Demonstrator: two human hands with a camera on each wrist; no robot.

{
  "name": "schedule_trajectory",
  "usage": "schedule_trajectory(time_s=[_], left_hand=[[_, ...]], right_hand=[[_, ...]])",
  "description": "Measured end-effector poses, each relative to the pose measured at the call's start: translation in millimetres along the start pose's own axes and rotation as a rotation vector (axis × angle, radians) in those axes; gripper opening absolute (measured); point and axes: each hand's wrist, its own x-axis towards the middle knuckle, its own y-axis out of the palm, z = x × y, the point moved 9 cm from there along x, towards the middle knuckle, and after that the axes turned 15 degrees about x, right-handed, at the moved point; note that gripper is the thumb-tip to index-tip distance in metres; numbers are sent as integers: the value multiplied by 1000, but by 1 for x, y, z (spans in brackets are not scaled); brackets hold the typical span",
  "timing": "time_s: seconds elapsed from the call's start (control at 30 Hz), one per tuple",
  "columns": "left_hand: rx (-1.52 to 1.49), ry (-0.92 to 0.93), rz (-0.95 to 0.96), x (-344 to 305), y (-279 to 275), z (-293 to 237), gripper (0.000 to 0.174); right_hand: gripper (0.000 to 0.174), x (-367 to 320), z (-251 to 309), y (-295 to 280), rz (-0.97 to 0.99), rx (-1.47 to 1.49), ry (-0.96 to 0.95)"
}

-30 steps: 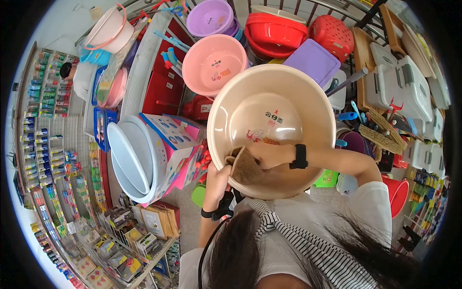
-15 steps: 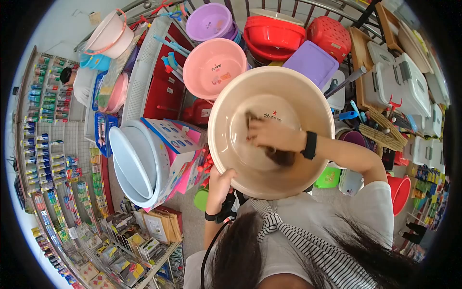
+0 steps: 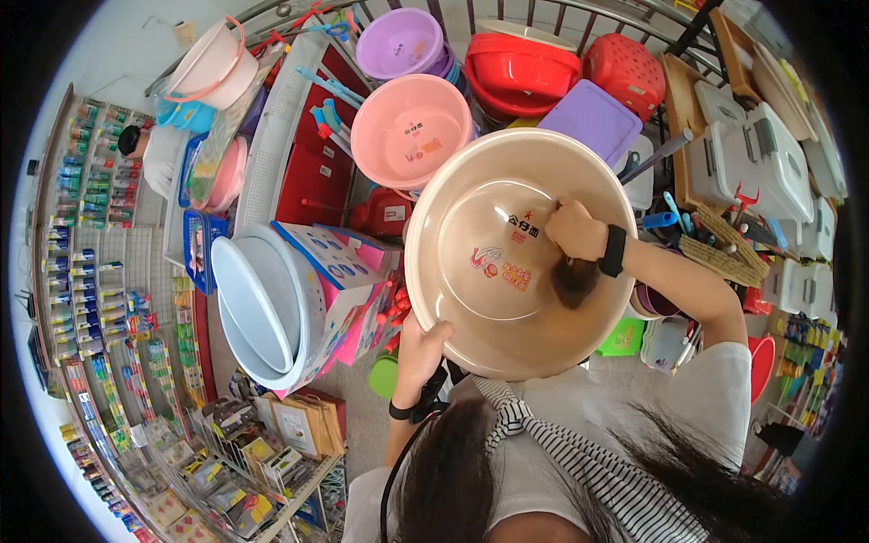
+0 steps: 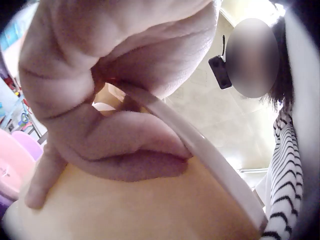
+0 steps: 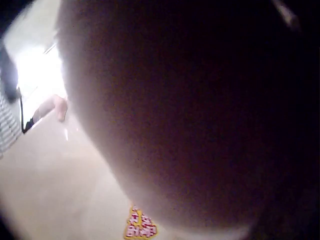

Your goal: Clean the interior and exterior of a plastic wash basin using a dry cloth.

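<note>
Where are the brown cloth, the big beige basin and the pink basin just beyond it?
Brown cloth [image 3: 574, 284]: head view, on its lower end.
Beige basin [image 3: 489, 346]: head view, on its near inner wall.
Pink basin [image 3: 409, 96]: head view, on its far inner wall.

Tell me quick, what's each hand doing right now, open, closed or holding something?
Left hand: closed on the rim of the beige basin.
Right hand: closed on a brown cloth.
</note>
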Motion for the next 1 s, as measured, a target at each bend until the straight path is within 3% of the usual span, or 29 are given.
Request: schedule_trajectory(time_s=[0.07,0.1,0.17,0.2,0.3,0.43,0.5,0.6,0.77,0.83,0.87,0.93,1.0], left_hand=[[-34,-1,15,3,2,2,31],[-29,2,24,4,1,5,31],[-44,-58,-16,5,-6,20,38],[-43,-63,-11,5,-6,22,38],[-49,-28,-10,6,-7,20,37],[-8,-27,10,8,-6,13,36],[4,-39,18,8,-6,13,36],[-33,-30,-11,5,-6,11,36],[-4,-12,-66,-4,-7,-7,34],[8,-11,-44,-5,-7,-8,35],[18,-8,-24,-6,-6,-8,35],[6,-3,-36,-7,-5,-7,34],[-5,3,-48,-6,-6,-4,34]], right_hand=[[18,9,-13,20,27,673,-4],[18,9,-17,18,24,678,6],[21,-2,-18,-30,-365,513,-157],[21,-2,-19,-38,-361,517,-154],[23,-8,-14,-79,-623,376,-209],[25,-12,-15,-100,-724,401,-245],[28,-21,-11,-114,-837,274,-279],[30,-25,-14,-115,-846,49,-227],[25,-20,-10,-80,-614,-113,-88],[20,-23,-15,-67,-269,-69,45],[20,-27,-13,-64,-263,-66,44],[17,-31,-17,-32,21,195,73],[17,-38,-13,-21,5,264,-23]])
